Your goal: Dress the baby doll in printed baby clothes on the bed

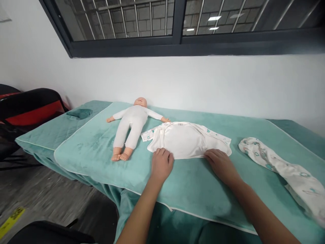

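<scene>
A white baby shirt point(184, 140) with teal-patterned sleeves lies spread open on the bed, its neck edge away from me. My left hand point(162, 164) is closed at the lower left of its near hem, fingers curled over the cloth. At the lower right of the hem, my right hand point(221, 166) pinches the edge, with its fingertips partly hidden. To the left of the shirt, a baby doll point(134, 120) in a white body lies on its back with arms spread. One doll hand touches or nearly touches the shirt's upper left side.
A patterned white baby garment point(286, 167) lies bunched along the right. Under everything is a teal cover point(96, 145) with white piping, on a teal massage bed with a face hole point(80, 114). Black and red chairs point(33, 106) stand at left. A white wall and window frame point(177, 49) rise behind.
</scene>
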The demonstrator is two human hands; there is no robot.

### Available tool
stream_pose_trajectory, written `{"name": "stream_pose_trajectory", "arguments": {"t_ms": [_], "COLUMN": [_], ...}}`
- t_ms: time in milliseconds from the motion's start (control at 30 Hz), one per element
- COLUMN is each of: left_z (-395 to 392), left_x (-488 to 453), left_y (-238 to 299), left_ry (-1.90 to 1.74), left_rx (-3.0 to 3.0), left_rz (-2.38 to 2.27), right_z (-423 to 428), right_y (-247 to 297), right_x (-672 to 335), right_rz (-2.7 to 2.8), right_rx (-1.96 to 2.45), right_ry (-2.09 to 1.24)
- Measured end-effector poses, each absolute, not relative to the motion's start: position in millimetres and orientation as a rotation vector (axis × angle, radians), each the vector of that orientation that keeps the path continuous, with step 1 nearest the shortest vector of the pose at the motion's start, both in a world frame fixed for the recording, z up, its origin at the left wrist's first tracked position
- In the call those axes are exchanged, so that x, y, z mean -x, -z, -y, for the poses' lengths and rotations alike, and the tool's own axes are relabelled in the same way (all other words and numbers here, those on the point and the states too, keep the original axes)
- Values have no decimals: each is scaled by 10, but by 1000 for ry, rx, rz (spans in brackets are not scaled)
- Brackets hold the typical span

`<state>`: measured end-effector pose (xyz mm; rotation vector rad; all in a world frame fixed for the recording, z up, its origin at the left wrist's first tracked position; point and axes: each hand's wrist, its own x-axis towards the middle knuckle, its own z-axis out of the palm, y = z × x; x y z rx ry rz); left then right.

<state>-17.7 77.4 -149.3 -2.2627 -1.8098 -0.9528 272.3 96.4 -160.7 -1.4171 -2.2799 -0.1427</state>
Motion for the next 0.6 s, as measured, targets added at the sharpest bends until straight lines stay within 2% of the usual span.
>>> {"name": "stream_pose_trajectory", "arguments": {"t_ms": [433,600], "left_z": [-803,-739], "left_x": [155,223], "left_y": [1491,1416], "left_ry": [909,1028], "left_rx": [2196,2179], "left_rz": [1845,1941], "right_z": [-861,-823], "right_y": [1479,1494], "right_x": [-2649,-2693], "right_rz": [2185,2047], "right_rx": [1464,1419], "right_ry": [6,-67]}}
